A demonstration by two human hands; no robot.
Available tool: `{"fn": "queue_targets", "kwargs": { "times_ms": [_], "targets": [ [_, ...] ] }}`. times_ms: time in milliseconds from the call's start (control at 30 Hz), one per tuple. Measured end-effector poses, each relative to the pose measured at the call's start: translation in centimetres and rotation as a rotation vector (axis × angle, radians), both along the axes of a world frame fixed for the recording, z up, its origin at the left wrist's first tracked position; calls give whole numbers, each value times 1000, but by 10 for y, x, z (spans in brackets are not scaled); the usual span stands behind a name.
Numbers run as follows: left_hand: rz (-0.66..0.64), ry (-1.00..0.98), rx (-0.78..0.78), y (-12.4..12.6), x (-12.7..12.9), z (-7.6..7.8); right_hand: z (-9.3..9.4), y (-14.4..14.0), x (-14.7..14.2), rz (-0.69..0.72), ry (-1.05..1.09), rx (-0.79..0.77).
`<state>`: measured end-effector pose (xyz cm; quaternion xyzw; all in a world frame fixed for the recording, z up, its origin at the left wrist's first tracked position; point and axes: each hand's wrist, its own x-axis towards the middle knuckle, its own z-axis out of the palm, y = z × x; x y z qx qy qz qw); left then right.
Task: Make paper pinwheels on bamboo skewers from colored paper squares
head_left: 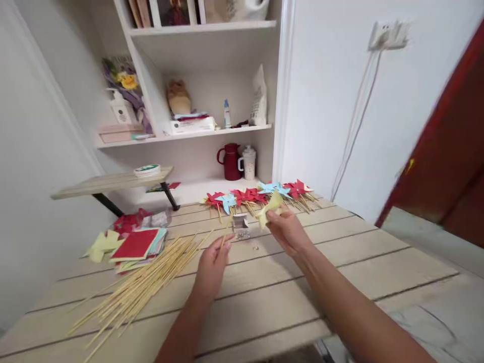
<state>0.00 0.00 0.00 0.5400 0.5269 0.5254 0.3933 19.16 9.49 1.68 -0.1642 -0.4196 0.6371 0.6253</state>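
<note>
My right hand (287, 229) holds a pale yellow paper pinwheel (271, 206) above the wooden table (340, 262), just in front of a row of finished red and blue pinwheels (260, 194). My left hand (212, 264) pinches a thin bamboo stick (226, 235) that points up toward a small open box of pins (240, 223). A few loose pins (255, 247) lie between the hands. A spread pile of bamboo sticks (143, 285) lies left of my left hand.
A stack of coloured paper squares (136, 244) lies at the table's left. Behind it stand white shelves (200, 130) with a red jug (231, 161), a white cup (248, 162) and a small side shelf (109, 182). A red door (449, 151) is at the right.
</note>
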Motion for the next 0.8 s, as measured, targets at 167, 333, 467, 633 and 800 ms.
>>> {"fn": "queue_targets", "kwargs": {
  "times_ms": [167,333,467,633,800],
  "targets": [
    [-116,-157,-76,-6,1,3,-11,-13,-10,114,-243,57],
    [-194,-289,-168,-7,-1,2,-13,-17,-13,190,-301,97],
    [-172,-343,-148,-7,-3,3,-13,-17,-14,199,-297,71],
    [-133,-371,-64,-9,-3,8,-14,-16,-13,197,-298,86],
    [-141,-425,-25,-8,-3,9,-13,-18,-14,188,-324,110]
  ]
}}
